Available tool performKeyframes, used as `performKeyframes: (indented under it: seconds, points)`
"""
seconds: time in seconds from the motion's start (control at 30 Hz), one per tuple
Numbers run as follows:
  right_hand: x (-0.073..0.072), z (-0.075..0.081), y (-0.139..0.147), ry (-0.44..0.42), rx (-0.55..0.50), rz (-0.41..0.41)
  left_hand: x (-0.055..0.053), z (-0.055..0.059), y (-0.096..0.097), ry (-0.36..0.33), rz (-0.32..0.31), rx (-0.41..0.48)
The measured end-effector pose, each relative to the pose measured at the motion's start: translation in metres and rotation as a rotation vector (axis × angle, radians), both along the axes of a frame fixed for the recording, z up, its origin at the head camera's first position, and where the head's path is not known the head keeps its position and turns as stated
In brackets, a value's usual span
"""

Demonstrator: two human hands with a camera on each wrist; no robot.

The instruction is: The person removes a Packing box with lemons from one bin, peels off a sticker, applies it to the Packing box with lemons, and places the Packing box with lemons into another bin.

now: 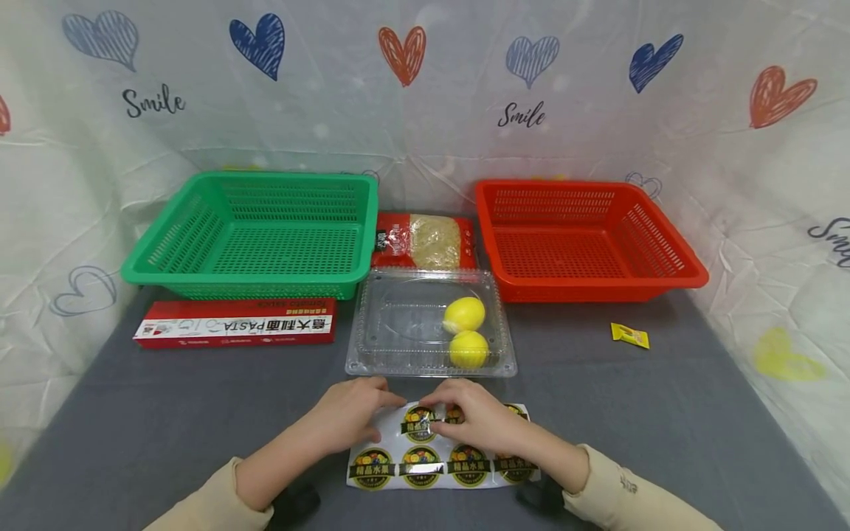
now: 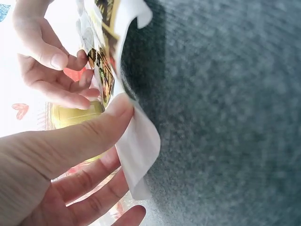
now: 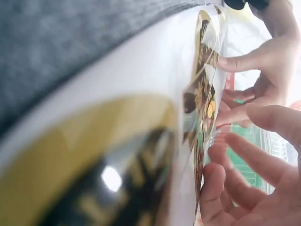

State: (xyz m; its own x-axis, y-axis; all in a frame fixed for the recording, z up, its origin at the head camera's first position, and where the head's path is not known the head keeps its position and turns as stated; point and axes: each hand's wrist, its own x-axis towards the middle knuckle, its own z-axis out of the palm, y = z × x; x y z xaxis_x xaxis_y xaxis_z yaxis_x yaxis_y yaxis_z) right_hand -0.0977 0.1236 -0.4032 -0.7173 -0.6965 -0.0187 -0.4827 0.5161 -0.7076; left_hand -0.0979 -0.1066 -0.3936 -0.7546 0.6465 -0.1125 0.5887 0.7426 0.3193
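A white sheet of round black-and-gold fruit stickers (image 1: pixel 443 470) lies before me in the head view. My left hand (image 1: pixel 348 414) pinches its left edge; in the left wrist view the thumb (image 2: pixel 123 107) presses on top, with fingers behind the curled-up paper (image 2: pixel 138 146). Over the upper row, my right hand (image 1: pixel 479 419) has its fingertips at a sticker (image 1: pixel 420 423), thumb and index finger apart. Close up in the right wrist view, bent right-hand fingers (image 3: pixel 214 176) touch the sheet's surface. Whether they have lifted a sticker's edge cannot be seen.
Just beyond the hands is a clear plastic box (image 1: pixel 398 324) containing two lemons (image 1: pixel 465 315). Behind stand a green basket (image 1: pixel 249 280), a red-and-tan food bag (image 1: pixel 432 242) and a red basket (image 1: pixel 600 284). A pasta box (image 1: pixel 235 324) lies left, a small yellow packet (image 1: pixel 629 335) right.
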Motion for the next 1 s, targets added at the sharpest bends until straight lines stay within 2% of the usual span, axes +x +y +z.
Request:
performKeyframes:
  seconds: [0.23,0.37,0.67,1.0]
  points:
    - [-0.0016,0.0007,-0.0038,0.038,0.159,-0.021,0.0010,0.0037,0.0015,0.006,-0.006,0.014]
    - [-0.0009,0.0021,-0.0052,0.038,0.193,-0.024,0.0010,0.0039,0.0018,0.011,-0.001,0.019]
    - [-0.0010,0.0025,-0.0055,0.031,0.195,-0.037,0.0012,0.0035,0.0031,0.010,0.016,0.004]
    - [-0.0032,0.0017,-0.0050,0.016,0.100,-0.021,0.0020,0.0030,0.0028,0.008,0.028,-0.003]
